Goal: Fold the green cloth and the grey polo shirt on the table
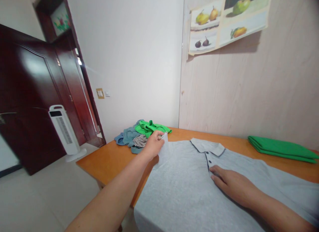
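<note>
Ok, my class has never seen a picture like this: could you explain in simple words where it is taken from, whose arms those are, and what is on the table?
There is no machine here. A person wears a camera on their head, looking forward and down, so the arms reaching in from below are the wearer's own. This single picture is that view.

A grey shirt lies spread on an orange-brown wooden table. The left hand pinches its sleeve, while the right hand rests on its front, just below the dark buttons.

Beyond the left hand is a loose heap of clothes; at the far right lies a folded green cloth.
</note>
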{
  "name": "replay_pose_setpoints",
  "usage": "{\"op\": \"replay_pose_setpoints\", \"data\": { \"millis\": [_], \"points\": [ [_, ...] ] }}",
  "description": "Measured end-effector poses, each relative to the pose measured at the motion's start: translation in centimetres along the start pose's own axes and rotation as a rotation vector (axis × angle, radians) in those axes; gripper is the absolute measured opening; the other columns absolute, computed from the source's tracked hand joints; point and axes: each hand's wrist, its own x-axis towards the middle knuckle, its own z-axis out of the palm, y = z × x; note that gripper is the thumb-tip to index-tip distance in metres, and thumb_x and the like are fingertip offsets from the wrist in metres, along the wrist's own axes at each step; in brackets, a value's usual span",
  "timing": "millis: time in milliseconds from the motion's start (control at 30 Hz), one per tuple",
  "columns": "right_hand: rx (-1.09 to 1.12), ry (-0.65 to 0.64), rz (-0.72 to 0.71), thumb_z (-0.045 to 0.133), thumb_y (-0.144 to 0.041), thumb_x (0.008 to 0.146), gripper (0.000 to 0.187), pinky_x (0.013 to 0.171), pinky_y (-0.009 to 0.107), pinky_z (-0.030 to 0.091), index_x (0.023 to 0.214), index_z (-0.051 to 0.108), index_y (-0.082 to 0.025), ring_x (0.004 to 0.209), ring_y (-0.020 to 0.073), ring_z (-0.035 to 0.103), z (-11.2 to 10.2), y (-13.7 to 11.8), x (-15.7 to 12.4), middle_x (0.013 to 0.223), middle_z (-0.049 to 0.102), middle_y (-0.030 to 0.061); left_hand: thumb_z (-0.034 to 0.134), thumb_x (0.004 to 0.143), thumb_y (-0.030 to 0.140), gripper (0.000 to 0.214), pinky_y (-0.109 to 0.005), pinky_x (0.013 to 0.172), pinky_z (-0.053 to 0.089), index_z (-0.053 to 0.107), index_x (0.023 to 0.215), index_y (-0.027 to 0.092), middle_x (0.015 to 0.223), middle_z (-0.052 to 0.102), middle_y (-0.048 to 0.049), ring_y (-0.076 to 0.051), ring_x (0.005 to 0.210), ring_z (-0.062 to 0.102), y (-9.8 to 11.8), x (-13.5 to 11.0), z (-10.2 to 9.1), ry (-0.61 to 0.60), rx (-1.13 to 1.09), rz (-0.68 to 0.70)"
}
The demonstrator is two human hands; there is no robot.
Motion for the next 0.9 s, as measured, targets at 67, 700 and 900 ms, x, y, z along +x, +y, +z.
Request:
{"op": "replay_pose_setpoints", "data": {
  "millis": [67,700,900],
  "points": [
    [0.008,-0.002,0.007,0.042,-0.045,0.093,0.039,0.082,0.037,0.047,0.122,0.061,-0.026,0.097,0.0288,0.069,-0.1,-0.1,0.0,0.103,0.075,0.0093,0.055,0.081,0.014,0.034,-0.023,0.06,0.043,0.055,0.114,0.021,0.084,0.064,-0.0001,-0.014,0.067,0.059,0.4,-0.4,0.9,-0.041,0.09,0.104],
    [0.006,-0.003,0.009,0.043,-0.042,0.094,0.035,0.081,0.035,0.044,0.118,0.062,-0.025,0.095,0.0273,0.068,-0.3,-0.8,-0.2,0.101,0.074,0.0091,0.055,0.086,0.018,0.033,-0.03,0.085,0.047,0.061,0.118,0.026,0.112,0.07,-0.0038,-0.022,0.098,0.064,-2.0,-5.8,6.9,-0.394,0.536,0.343],
    [-0.009,0.005,0.01,0.044,-0.043,0.094,0.036,0.08,0.035,0.044,0.119,0.061,-0.025,0.094,0.0274,0.069,-0.5,-0.9,-0.2,0.1,0.074,0.0088,0.053,0.09,0.023,0.028,-0.029,0.083,0.048,0.062,0.116,0.024,0.109,0.07,-0.0034,-0.02,0.098,0.063,-2.0,-5.5,6.6,-0.339,0.374,0.327]
  ]
}}
